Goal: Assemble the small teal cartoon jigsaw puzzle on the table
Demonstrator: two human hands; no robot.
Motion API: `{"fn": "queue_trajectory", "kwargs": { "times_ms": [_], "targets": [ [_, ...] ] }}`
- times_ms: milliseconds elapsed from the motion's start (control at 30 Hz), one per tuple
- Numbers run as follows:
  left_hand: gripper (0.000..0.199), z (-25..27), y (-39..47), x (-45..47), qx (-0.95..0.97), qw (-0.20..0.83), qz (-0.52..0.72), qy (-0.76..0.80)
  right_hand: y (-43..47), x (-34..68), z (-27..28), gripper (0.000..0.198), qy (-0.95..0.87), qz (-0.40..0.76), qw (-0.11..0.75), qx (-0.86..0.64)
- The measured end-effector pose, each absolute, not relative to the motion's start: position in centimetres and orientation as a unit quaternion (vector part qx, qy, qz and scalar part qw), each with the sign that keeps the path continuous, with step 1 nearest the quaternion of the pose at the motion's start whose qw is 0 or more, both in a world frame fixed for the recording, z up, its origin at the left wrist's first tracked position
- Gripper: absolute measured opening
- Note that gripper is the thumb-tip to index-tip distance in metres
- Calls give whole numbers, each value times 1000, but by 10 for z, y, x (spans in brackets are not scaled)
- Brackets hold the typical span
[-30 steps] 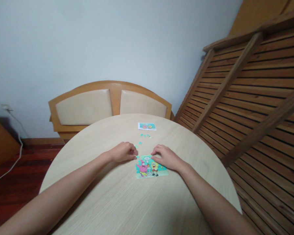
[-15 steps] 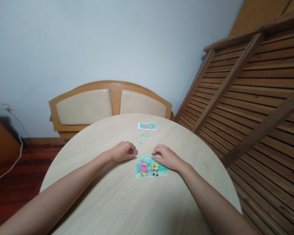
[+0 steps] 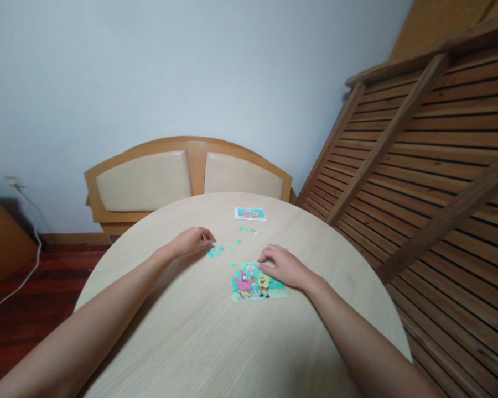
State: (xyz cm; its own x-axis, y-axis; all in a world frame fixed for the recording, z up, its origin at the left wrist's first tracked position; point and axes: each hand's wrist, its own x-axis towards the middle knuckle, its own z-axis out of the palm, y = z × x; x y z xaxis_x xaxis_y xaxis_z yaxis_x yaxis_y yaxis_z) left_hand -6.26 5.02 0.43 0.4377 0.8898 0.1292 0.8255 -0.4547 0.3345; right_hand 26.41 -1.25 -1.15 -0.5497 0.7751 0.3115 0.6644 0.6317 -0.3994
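Note:
A partly assembled jigsaw puzzle [image 3: 251, 284] with a pink starfish, a grey-green figure and a yellow square cartoon character lies flat on the table. Curved fingers of my right hand [image 3: 282, 267] press on its upper right part and hide that edge. My left hand [image 3: 196, 241] is at the left, just above a small cluster of loose turquoise puzzle pieces [image 3: 214, 252]. Its thumb and fingers are drawn together; whether a piece sits between them is hidden. A single turquoise piece [image 3: 233, 265] lies by the puzzle's upper left corner.
Beyond the puzzle, several more loose pieces [image 3: 249, 230] lie before a printed picture card [image 3: 250, 214] showing the same characters. The round wooden table [image 3: 182, 337] stands against a padded headboard [image 3: 145, 179]. A slatted wooden panel [image 3: 431, 166] leans at the right.
My left hand has moved from the puzzle's upper left corner away to the left and slightly up, uncovering the cluster of pieces. My right hand and the puzzle stay put.

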Motion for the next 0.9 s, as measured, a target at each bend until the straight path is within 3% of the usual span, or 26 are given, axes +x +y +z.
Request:
{"fn": "queue_trajectory", "kwargs": {
  "times_ms": [233,900],
  "targets": [
    [33,3,43,-52,867,152,123,459,-13,265,-11,8,-873,121,234,-410],
    [26,-23,28,-3,886,27,196,418,-14,264,-10,8,-871,120,233,-417]
  ]
}}
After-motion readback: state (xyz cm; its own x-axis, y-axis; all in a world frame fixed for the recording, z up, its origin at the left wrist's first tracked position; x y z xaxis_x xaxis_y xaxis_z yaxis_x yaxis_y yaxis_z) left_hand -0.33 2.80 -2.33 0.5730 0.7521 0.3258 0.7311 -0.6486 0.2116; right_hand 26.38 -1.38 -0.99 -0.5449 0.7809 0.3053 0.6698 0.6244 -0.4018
